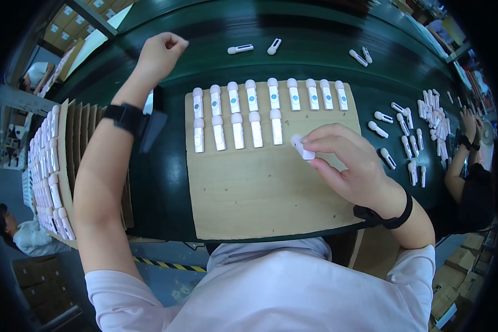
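Note:
A small white round-headed device (304,150) is pinched between the thumb and fingers of my right hand (346,157), held over a brown cardboard sheet (260,199). It is at the right end of the sheet's nearer row, where several like devices (238,131) lie side by side, heads pointing away from me. The farther row of devices (273,95) shows a blue dot on each one. Up at the far left, my left hand (163,54) is raised above the dark green table with its fingers pressed together. Whatever may be in that pinch is too small to make out.
More devices lie loose on the green table (160,205) at the right and far side. Stacked cardboard sheets with devices (52,166) stand to the left. A co-worker's hands (470,127) are at the far right; another person (36,235) is at the left.

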A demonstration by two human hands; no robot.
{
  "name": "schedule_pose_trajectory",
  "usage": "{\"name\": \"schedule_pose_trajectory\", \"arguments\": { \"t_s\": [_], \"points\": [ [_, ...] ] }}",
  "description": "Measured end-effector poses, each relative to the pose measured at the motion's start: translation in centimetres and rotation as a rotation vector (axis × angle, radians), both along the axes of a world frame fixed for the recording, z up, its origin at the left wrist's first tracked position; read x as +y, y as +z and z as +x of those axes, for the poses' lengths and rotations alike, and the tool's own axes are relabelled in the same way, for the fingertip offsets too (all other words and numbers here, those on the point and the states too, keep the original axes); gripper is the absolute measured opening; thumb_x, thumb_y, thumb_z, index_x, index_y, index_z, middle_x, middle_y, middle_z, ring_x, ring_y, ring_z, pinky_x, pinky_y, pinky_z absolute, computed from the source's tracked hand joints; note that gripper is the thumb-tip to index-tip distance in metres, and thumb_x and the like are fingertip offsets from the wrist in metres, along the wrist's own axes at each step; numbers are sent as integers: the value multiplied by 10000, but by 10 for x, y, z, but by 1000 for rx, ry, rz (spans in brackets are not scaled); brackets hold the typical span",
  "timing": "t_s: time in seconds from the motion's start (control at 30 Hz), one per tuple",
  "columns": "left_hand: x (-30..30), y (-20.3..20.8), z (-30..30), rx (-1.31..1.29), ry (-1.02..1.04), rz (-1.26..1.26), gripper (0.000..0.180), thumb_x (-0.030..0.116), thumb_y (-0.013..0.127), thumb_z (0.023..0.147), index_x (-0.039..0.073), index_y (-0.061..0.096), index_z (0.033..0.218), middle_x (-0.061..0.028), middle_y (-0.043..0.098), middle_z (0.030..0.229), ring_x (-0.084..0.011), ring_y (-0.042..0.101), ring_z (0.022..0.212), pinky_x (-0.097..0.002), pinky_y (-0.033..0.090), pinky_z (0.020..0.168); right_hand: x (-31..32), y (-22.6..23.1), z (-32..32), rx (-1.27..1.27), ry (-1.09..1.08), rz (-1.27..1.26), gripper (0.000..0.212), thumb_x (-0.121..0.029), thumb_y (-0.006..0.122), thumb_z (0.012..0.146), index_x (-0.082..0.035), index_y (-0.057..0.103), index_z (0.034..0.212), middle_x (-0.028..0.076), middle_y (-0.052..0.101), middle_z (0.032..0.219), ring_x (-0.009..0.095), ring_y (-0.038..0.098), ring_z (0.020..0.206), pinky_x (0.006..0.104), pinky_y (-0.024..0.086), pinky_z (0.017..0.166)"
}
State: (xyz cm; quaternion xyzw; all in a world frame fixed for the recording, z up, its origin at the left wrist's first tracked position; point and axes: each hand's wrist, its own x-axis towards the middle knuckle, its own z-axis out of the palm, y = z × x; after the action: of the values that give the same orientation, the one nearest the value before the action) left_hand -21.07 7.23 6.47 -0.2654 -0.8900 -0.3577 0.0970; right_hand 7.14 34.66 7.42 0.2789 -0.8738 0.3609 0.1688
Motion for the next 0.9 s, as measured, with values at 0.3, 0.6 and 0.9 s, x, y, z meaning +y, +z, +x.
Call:
{"name": "schedule_pose_trajectory", "arguments": {
  "t_s": [0.3, 0.6, 0.9],
  "points": [
    [5, 15, -57, -79, 261, -571, 314, 266, 643, 866, 6, 678, 1038, -159, 697, 952, -320, 655, 861, -397, 518, 858, 5, -31, -15, -37, -103, 290, 181, -30, 701, 797, -39, 621, 959, 110, 631, 1049, 281, 630, 936, 345, 523, 791],
    [16, 3, -55, 54, 161, -567, 362, 322, 617, 900, -3, 629, 741, -171, 626, 693, -295, 598, 659, -388, 492, 686, 6, -40, -14, -69, -86, 476, 169, -75, 700, 795, -57, 653, 956, 104, 607, 1059, 283, 611, 946, 374, 515, 791],
    [30, -27, -64, -137, -267, -544, 205, 165, 657, 849, 6, 686, 976, -151, 678, 927, -291, 635, 883, -359, 495, 862, 14, -18, -26, -131, -125, 417, 202, -96, 716, 790, -56, 648, 976, 110, 601, 1069, 289, 604, 970, 368, 510, 806]
  ]
}}
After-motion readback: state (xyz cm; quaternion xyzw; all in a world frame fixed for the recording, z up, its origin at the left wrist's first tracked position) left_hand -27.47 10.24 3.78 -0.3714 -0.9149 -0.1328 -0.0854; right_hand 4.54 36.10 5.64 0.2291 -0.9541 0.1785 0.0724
